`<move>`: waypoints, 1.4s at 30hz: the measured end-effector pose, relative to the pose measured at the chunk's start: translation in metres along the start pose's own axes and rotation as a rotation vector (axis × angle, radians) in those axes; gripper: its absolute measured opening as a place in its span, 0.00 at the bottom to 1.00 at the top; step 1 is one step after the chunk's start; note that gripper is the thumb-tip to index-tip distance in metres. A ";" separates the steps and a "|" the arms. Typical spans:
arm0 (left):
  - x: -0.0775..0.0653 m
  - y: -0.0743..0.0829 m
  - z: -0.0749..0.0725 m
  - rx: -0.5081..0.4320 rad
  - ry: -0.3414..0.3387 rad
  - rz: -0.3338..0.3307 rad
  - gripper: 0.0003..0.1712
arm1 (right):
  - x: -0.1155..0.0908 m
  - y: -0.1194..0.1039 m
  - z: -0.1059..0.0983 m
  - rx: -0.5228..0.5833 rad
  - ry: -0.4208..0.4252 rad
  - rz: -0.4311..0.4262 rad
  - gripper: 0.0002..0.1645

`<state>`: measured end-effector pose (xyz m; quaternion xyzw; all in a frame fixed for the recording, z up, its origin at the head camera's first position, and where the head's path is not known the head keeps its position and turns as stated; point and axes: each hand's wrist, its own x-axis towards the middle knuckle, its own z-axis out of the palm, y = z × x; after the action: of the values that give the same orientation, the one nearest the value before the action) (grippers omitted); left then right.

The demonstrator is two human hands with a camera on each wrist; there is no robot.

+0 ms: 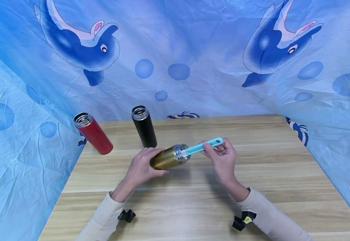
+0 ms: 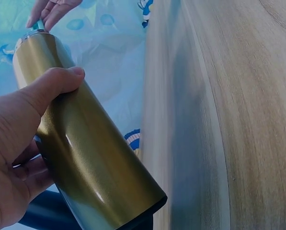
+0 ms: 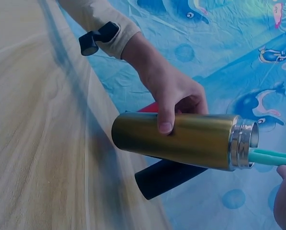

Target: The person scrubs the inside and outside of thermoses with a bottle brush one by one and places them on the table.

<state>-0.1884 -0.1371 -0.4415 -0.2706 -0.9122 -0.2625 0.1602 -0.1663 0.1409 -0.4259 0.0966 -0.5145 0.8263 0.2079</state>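
A gold vacuum flask (image 1: 165,159) lies tilted over the table, its steel mouth facing right. My left hand (image 1: 141,166) grips its body from the left, thumb on the near side, as the left wrist view also shows. With the fingertips of my right hand (image 1: 224,161) I pinch the turquoise handle of a bottle brush (image 1: 201,146). The brush runs into the flask's mouth, and its head is hidden inside. In the right wrist view the handle (image 3: 272,157) enters past the threaded steel neck (image 3: 243,143).
Behind my left hand a black flask (image 1: 146,130) stands upright without a lid. Farther left stands a red flask (image 1: 97,136), lidless too. The wooden table (image 1: 268,150) ends at a blue curtain (image 1: 208,93) printed with dolphins, hanging behind and at both sides.
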 end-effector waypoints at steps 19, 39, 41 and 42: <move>0.001 -0.001 0.001 0.015 -0.018 -0.018 0.43 | 0.010 -0.017 -0.011 0.038 0.059 -0.065 0.10; 0.000 0.001 0.000 0.006 -0.006 -0.020 0.43 | 0.011 -0.011 -0.008 0.075 -0.048 -0.061 0.11; 0.000 0.001 0.000 0.008 -0.001 -0.016 0.43 | 0.010 -0.009 -0.006 0.068 -0.030 -0.056 0.10; -0.001 0.001 0.001 0.009 0.001 -0.015 0.43 | 0.010 -0.008 -0.005 0.066 -0.018 -0.054 0.10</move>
<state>-0.1875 -0.1363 -0.4419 -0.2630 -0.9152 -0.2599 0.1601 -0.1715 0.1509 -0.4183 0.1246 -0.4861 0.8359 0.2223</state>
